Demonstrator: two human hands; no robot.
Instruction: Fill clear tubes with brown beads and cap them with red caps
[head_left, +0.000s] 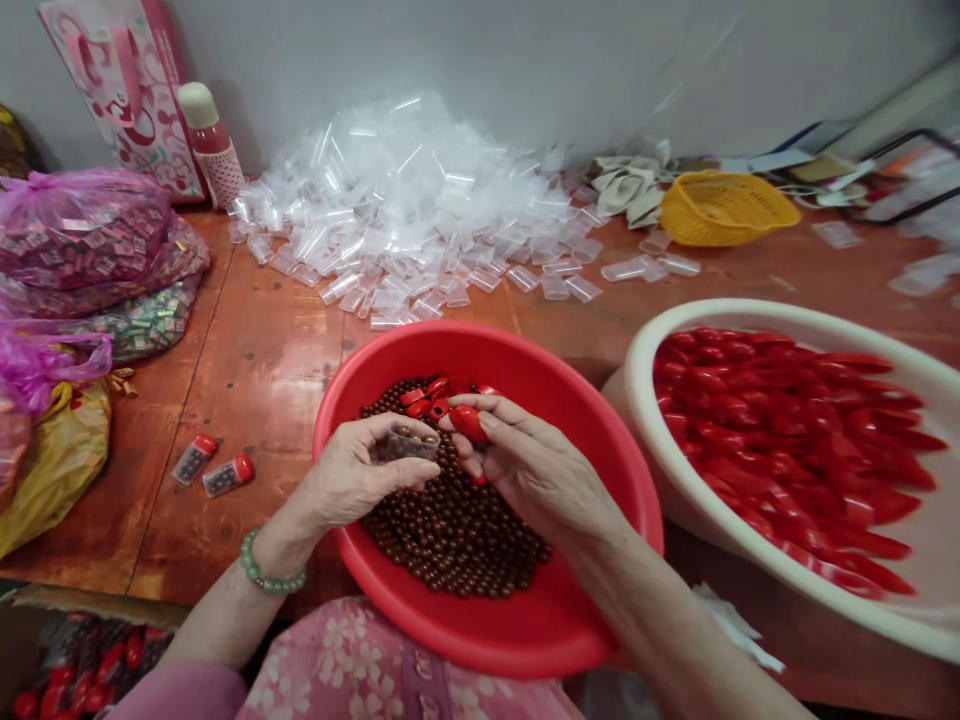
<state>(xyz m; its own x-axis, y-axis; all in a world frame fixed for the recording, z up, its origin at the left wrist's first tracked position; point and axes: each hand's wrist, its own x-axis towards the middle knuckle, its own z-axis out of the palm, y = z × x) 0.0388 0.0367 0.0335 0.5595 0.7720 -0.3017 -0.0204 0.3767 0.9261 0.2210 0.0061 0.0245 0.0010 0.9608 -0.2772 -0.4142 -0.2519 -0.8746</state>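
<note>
L hand (360,472) grips clear plastic tube (426,447) of brown beads (401,445); R hand (536,475) pinches glossy red cap (469,423)

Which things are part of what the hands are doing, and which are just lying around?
Part of the work:
left hand holding a clear tube
right hand holding a red cap
red basin of brown beads
white tub of red caps
capped tubes
pile of empty tubes

Just lying around:
yellow basket
flowery bag
bottle

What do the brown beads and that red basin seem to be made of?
The brown beads look like polished wood or plastic: smooth, softly glossy, though the look can't settle which. The red basin looks like moulded plastic: glossy, seamless, with a rounded rim.
</note>
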